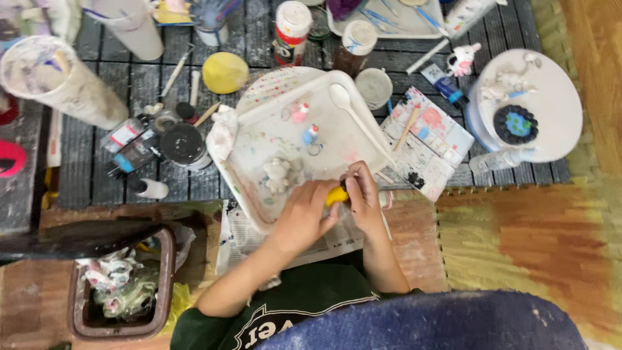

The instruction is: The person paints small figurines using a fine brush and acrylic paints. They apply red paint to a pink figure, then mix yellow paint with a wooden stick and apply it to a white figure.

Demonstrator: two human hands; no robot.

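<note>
- Left hand [302,217] and right hand [363,198] met at 6 o'clock of white square plastic tray [259,159].
- Fingers of both closed around small yellow clay lump [335,194].
- Grey clay figure [280,174] lay at 10 o'clock of lump.

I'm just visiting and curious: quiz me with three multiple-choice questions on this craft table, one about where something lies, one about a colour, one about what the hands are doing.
1. Where does the white spoon lie?
A. in the bin
B. on the white tray
C. on the floor mat

2. What colour is the small lump between the hands?
A. yellow
B. blue
C. black

3. How do the left hand and right hand stand?
A. both resting flat and empty
B. one lifting a jar
C. both closed around the lump

Answers: 1 B, the spoon rests across the tray's upper right part. 2 A, yellow shows between the fingers. 3 C, both hands meet on it at the tray's near edge.
</note>
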